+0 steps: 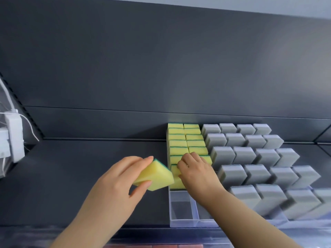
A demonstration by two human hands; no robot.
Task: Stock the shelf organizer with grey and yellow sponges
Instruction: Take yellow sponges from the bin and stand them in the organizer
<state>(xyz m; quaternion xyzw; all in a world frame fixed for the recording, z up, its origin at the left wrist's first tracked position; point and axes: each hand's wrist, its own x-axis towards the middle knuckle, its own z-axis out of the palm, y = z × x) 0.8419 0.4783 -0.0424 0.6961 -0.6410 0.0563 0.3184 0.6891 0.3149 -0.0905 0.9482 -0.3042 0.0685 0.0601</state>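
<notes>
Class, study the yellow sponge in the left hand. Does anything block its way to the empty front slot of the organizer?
Nothing visible blocks it. The yellow sponge in the left hand sits just left of the empty slot; the right hand rests on the stocked yellow sponges just behind that slot.

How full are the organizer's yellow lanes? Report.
Partly full: yellow sponges fill the back; the clear organizer is bare in front. The left hand holds another sponge.
</notes>
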